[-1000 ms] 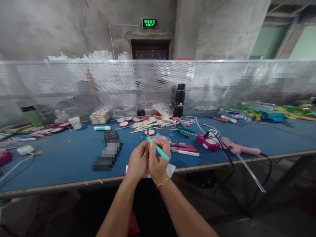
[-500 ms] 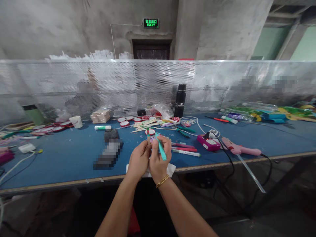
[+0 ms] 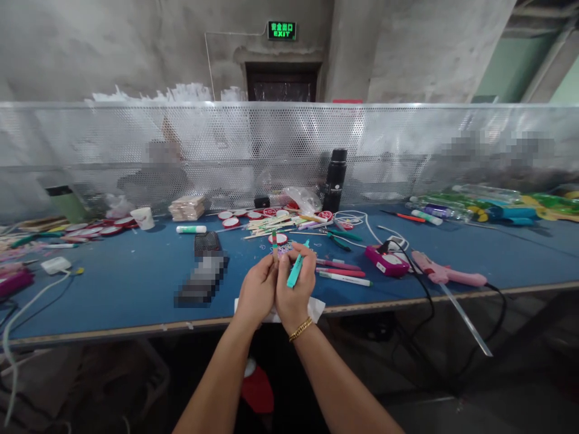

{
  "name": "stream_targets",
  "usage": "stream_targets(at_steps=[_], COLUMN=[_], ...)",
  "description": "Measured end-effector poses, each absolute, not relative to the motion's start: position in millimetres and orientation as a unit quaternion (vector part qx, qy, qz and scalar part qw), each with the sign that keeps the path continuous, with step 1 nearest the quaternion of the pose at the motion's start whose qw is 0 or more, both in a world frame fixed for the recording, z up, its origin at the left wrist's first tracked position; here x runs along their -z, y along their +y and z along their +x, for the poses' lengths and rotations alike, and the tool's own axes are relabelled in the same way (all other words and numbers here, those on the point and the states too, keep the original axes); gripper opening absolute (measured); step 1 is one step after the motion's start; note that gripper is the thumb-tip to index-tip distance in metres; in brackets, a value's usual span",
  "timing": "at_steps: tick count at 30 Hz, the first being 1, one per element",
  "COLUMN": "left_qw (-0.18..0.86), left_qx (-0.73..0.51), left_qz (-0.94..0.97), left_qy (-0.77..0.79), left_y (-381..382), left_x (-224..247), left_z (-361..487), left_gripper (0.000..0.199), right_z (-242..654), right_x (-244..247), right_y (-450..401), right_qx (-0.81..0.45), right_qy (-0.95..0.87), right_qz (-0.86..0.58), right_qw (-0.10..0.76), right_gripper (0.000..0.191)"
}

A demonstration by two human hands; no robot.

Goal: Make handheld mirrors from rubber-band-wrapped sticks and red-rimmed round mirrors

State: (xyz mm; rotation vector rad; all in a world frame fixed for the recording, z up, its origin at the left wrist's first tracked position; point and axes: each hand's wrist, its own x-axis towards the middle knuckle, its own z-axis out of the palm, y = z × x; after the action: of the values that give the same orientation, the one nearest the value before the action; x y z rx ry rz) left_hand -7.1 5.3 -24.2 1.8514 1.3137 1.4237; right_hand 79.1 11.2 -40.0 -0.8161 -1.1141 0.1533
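My left hand (image 3: 256, 289) is closed around the lower end of a craft stick (image 3: 274, 242), which stands upright with green and red bands near its top. Beside it, touching at the fingers, my right hand (image 3: 294, 295) grips a turquoise marker (image 3: 295, 272) that slants between thumb and fingers. The right thumb lies close to the stick; whether it also grips the stick I cannot tell. Just beyond the hands lies a round white disc with a red rim (image 3: 277, 239). White paper (image 3: 316, 308) shows under the wrists at the table edge.
Several pens (image 3: 346, 277) lie right of my hands, near green-handled pliers (image 3: 339, 240), a magenta box (image 3: 386, 261) and a pink glue gun (image 3: 446, 270). A pile of craft sticks (image 3: 266, 226) and a black bottle (image 3: 335, 181) stand farther back. A blurred dark object (image 3: 202, 280) lies left.
The turquoise marker has turned in my right hand, its near end now pointing down to the left. My left hand still holds the stick. The view has shifted slightly.
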Motion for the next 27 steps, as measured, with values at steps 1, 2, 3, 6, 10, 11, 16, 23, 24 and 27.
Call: stream_targets(at_steps=[1, 2, 3, 6, 10, 11, 16, 23, 24, 27], left_qw=[0.232, 0.234, 0.236, 0.242, 0.251, 0.256, 0.268, 0.258, 0.257, 0.258], left_qx=[-0.518, -0.518, -0.518, -0.512, -0.504, -0.502, -0.494, -0.499, -0.501, -0.504], left_qz=[0.672, 0.672, 0.672, 0.673, 0.675, 0.676, 0.685, 0.691, 0.693, 0.700], left_qy=[0.476, 0.475, 0.474, 0.475, 0.476, 0.475, 0.463, 0.456, 0.450, 0.435], left_y=[5.6, 5.8, 5.9, 5.5, 4.4, 4.3, 5.5, 8.6, 8.6, 8.0], left_x=[24.2, 24.2, 24.0, 22.4, 19.3, 18.8, 18.5, 19.5, 19.1, 18.3], left_z=[-7.3, -7.6, -7.8, -8.2, -8.2, -8.2, -9.2, -9.1, -9.0, -8.6], left_gripper=[0.023, 0.023, 0.023, 0.025, 0.028, 0.028, 0.029, 0.031, 0.031, 0.030], right_z=[78.9, 78.6, 78.3, 77.0, 76.6, 76.9, 78.6, 79.1, 79.1, 79.5], right_x=[39.5, 39.1, 38.6, 36.7, 34.1, 33.8, 34.5, 36.5, 36.6, 36.0], right_y=[11.1, 11.1, 11.1, 11.8, 13.3, 13.7, 15.8, 18.1, 18.1, 17.1], right_qx=[-0.074, -0.079, -0.086, -0.103, -0.100, -0.099, -0.105, -0.149, -0.149, -0.134], right_qy=[-0.514, -0.514, -0.515, -0.508, -0.505, -0.506, -0.506, -0.501, -0.502, -0.503], right_qz=[-0.377, -0.379, -0.380, -0.390, -0.403, -0.403, -0.386, -0.370, -0.367, -0.363], right_qw=[0.767, 0.766, 0.764, 0.761, 0.757, 0.756, 0.764, 0.768, 0.769, 0.772], right_gripper=[0.021, 0.022, 0.024, 0.027, 0.025, 0.025, 0.024, 0.026, 0.026, 0.023])
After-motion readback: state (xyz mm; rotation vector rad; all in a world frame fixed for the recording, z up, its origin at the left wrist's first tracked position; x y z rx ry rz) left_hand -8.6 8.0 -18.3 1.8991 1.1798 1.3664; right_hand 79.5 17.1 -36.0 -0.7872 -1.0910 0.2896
